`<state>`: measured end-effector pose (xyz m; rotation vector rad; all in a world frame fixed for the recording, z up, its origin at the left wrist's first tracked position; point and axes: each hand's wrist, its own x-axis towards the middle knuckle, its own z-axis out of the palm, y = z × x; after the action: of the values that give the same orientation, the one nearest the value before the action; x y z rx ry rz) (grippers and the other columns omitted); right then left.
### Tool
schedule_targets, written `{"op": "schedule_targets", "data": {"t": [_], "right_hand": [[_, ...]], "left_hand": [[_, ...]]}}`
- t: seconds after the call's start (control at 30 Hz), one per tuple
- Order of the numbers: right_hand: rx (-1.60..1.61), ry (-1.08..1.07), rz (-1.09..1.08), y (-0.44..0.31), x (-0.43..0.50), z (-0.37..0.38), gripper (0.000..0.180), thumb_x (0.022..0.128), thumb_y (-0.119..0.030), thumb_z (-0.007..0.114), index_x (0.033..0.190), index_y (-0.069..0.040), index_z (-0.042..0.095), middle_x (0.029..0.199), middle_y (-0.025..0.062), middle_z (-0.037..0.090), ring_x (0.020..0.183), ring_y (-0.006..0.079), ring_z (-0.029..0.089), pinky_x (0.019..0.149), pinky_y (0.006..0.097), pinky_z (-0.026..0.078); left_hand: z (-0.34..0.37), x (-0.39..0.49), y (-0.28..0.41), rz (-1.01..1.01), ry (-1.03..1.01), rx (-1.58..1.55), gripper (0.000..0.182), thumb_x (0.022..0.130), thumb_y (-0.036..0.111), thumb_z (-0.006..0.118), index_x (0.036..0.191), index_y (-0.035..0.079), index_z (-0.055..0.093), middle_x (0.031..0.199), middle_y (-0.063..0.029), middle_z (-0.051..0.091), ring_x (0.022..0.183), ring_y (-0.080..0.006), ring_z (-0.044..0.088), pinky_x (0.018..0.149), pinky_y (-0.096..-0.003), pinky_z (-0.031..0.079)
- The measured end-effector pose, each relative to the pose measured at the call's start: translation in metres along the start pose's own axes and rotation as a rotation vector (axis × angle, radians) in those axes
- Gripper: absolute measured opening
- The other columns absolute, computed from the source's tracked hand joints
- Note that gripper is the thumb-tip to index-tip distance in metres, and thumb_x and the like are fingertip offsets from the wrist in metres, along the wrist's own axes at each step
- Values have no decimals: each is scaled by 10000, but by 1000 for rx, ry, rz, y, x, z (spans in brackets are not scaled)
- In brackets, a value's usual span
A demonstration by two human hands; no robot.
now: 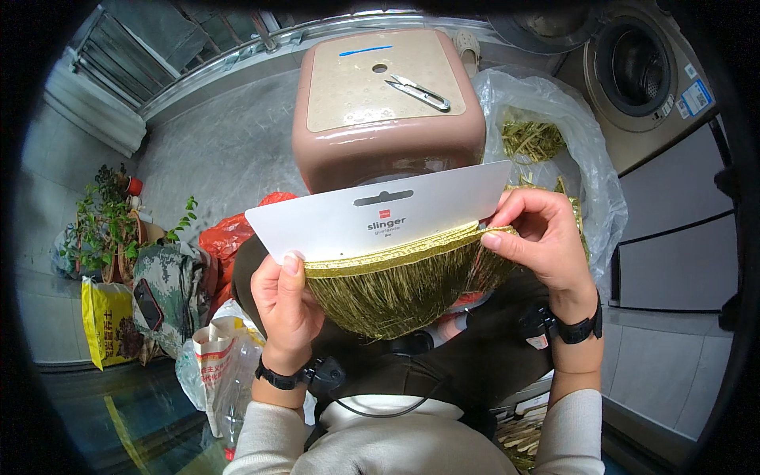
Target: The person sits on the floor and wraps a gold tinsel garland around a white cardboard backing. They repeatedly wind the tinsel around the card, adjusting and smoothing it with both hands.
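Between my hands I hold a white header card (pixel 380 205) that bears writing and has a hanging slot. Gold tinsel fringe garland (pixel 386 306) lies in layers along its lower edge, its strands hanging over my lap. My left hand (pixel 288 312) pinches the card and the garland's band at the left end, thumb on top. At the right end, my right hand (pixel 537 237) grips the garland's gold band between thumb and fingers, beside the card's corner. On the pink stool (pixel 389 139) in front lie thread snips (pixel 418 93) and a thin blue stick (pixel 366 51).
An open clear plastic bag (pixel 602 178) with gold tinsel (pixel 531 139) stands to the right, near a front-loading washing machine (pixel 632 71). Left are potted plants (pixel 110 225), a red plastic bag (pixel 225 237), a camouflage cloth (pixel 172 276) with a phone (pixel 148 304) on it, and a plastic bottle (pixel 236 392).
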<state>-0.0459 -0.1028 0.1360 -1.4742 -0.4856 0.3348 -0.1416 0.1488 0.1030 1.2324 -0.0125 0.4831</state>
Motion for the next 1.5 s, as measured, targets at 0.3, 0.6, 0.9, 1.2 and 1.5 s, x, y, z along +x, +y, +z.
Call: {"op": "schedule_targets", "data": {"t": [0.3,0.6,0.9,1.2,1.5], "right_hand": [[116,8,49,-3,-5,1,156,688,25,715,717,-10,566,811,55,594,738,83,568,663,202,467],[194,49,72,-11,-16,24,172,686,36,717,721,-10,554,816,96,633,785,117,605,723,245,496],[-222,140,-290,-2,-23,51,166,637,78,709,682,-13,577,723,109,648,681,159,632,649,259,494],[-334,135,-439,6,-16,64,94,659,20,684,709,-19,615,739,93,663,661,213,649,607,286,503],[-386,117,-236,0,-16,62,135,687,-23,684,802,-1,616,756,106,645,699,225,647,629,297,506]], "left_hand": [[-3,8,-6,-109,-58,-143,286,945,167,417,1074,-65,523,1010,-113,604,891,-137,577,792,-256,449],[28,34,-38,-262,-110,-9,441,951,179,412,1318,-33,294,1250,-189,463,1101,-202,508,936,-295,418],[54,-6,-25,-253,-383,110,508,936,116,335,1378,-60,156,1432,-169,214,1318,-231,231,1065,-335,197],[58,-29,-28,33,-303,23,429,907,124,478,1270,-64,350,1199,-127,476,1094,-180,469,937,-301,361],[56,-24,-36,-27,-185,59,275,931,144,455,1141,-34,466,1098,-108,555,999,-162,530,890,-295,404]]}}
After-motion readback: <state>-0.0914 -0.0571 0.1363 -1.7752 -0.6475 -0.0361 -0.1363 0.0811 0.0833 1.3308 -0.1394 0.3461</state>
